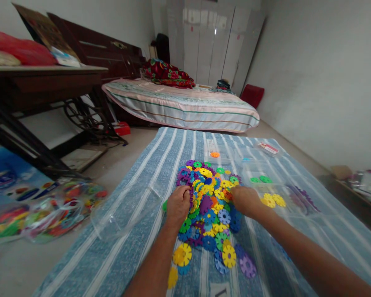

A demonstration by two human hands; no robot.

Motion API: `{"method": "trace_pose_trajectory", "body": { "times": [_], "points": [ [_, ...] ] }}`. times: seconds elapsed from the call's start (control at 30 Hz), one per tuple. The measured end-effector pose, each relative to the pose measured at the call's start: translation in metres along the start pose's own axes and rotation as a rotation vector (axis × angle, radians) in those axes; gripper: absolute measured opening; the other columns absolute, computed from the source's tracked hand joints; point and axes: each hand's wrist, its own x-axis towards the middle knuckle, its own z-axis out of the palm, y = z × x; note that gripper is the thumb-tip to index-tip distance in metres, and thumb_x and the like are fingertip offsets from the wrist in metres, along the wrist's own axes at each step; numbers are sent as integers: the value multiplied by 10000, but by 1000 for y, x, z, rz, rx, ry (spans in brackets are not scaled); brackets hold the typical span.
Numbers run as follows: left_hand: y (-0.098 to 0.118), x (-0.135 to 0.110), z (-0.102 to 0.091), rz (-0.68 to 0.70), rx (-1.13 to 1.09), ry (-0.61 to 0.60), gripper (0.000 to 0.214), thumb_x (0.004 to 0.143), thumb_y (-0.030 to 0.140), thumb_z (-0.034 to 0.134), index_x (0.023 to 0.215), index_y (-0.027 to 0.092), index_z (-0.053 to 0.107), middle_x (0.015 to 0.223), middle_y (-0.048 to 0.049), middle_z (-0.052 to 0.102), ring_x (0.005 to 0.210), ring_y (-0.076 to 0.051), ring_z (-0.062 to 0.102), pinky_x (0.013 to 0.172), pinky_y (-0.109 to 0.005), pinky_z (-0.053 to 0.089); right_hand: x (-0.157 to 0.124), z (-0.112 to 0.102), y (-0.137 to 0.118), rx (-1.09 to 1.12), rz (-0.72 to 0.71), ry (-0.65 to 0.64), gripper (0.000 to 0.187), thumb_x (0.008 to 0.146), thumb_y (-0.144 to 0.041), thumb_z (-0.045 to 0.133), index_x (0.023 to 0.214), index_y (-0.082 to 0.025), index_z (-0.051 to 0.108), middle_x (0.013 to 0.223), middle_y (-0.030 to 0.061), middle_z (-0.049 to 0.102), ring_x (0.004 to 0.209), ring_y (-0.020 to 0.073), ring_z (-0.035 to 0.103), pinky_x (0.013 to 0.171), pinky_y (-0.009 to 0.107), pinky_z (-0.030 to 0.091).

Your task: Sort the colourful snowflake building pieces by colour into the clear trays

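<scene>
many notched discs (pixel 206 204) | heaped between | left hand (pixel 178 203), right hand (pixel 246 201)

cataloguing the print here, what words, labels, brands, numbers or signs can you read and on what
"W", perhaps, the rest unreadable: far patch on the striped cloth
"V", perhaps, cut off: near patch, same cloth
Too blurred to read: red-and-white label, blue package

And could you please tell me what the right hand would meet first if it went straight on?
The right hand would probably meet the orange discs just ahead, though depth is unclear.
</scene>
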Motion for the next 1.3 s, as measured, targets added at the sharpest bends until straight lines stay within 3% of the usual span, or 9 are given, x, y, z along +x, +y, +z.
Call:
{"method": "trace_pose_trajectory", "body": {
  "times": [0.23,0.63,0.77,0.9,1.0,1.13,1.3],
  "points": [
    [1,0,-1,-5,9,-16,245,847,175,412,912,227,643,982,-23,682,948,-154,621,901,-282,472,0,0,11,96,31,45,261,891,-204,394,929,-152,647,868,137,686,798,226,651,647,282,400],
    [2,0,-1,-9,5,-6,242,841,177,423,906,230,650,973,-21,689,941,-158,624,893,-284,476,4,-9,28,384,-31,165,213,765,-124,458,678,-169,647,657,-20,632,646,100,572,567,178,329],
    [1,0,-2,-8,9,-15,240,847,175,419,904,237,644,964,-17,685,932,-150,624,889,-281,476,31,-36,33,406,22,274,217,777,-148,462,707,-165,667,650,-13,630,651,110,574,587,186,343],
    [0,0,-1,-3,5,-13,247,844,177,417,918,233,645,983,-19,684,948,-151,624,905,-285,474,63,-75,39,395,151,447,303,860,-251,417,1012,-153,660,882,59,681,819,169,591,670,235,366],
    [0,0,-1,-4,4,-10,249,845,184,416,918,237,648,992,-16,684,952,-153,626,909,-282,474,60,-91,31,384,151,472,308,872,-315,445,1059,-178,648,920,65,684,852,186,593,684,248,362],
    [0,1,0,-5,10,-14,247,843,181,420,922,230,648,1003,-20,686,960,-156,625,915,-281,471,16,-74,1,372,30,390,208,841,-305,501,790,-207,678,777,27,682,736,155,592,644,230,345],
    [0,0,0,4,10,-6,256,854,188,409,930,213,652,1005,-34,687,967,-163,626,913,-284,470,-48,-8,-31,554,-47,426,228,881,-299,442,867,-218,655,872,36,684,807,163,613,701,237,401]
  ]
}}
